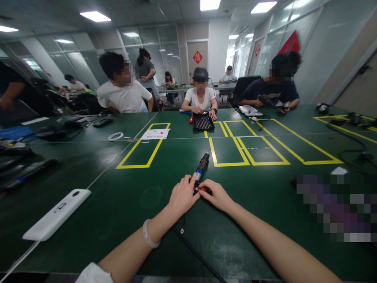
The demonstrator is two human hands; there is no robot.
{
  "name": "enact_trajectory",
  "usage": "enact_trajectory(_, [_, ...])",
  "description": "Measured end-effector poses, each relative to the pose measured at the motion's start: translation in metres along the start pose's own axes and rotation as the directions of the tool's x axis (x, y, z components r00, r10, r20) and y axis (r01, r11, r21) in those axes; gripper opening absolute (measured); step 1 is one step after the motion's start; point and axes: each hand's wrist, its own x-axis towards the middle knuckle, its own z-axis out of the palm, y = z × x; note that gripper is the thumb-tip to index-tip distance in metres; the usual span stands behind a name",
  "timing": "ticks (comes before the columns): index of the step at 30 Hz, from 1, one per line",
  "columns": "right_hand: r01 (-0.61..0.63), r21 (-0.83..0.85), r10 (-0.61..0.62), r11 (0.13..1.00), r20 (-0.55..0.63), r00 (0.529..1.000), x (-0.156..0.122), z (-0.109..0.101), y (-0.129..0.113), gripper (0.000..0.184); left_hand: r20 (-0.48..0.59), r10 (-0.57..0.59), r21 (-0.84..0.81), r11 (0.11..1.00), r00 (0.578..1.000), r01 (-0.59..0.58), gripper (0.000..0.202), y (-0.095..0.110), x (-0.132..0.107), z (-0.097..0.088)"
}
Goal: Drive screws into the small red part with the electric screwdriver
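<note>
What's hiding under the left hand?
Green tabletop shows around the left hand, and the electric screwdriver's front end pokes out beyond it. Anything directly beneath the palm is covered.

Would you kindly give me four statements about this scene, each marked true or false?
The left hand and right hand meet at the near end of the black, silver and blue cylindrical tool. True.
The pale round bangle circles the right wrist. False: the bangle circles the left wrist.
The long white plastic box lies left of both hands. True.
The black rectangular tray touches that box. False: the tray sits across the green table.
</note>
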Motion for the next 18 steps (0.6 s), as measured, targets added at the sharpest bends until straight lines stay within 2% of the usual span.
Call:
enact_trajectory(4, [-0.019, 0.002, 0.019, 1.0, -0.014, 1.0, -0.001, -0.001, 0.002, 0.012, 0.001, -0.007, 0.029, 1.0, 1.0, 0.007, 0.062, -0.008, 0.003, -0.001])
enact_trajectory(8, [-0.023, -0.009, 0.023, 1.0, -0.011, 1.0, -0.003, -0.002, 0.003, 0.013, -0.011, -0.043, 0.066, 0.997, 0.999, 0.044, 0.064, -0.033, 0.007, 0.0])
enact_trajectory(13, [-0.023, -0.028, 0.023, 0.999, 0.005, 1.0, -0.003, -0.004, 0.002, 0.012, -0.003, -0.201, 0.093, 0.975, 0.98, 0.2, 0.064, -0.092, 0.013, -0.001])
enact_trajectory(18, [-0.028, -0.061, 0.03, 0.998, 0.024, 0.999, -0.002, -0.006, 0.0, 0.009, 0.036, -0.388, 0.101, 0.918, 0.921, 0.383, 0.064, -0.164, 0.011, -0.005])
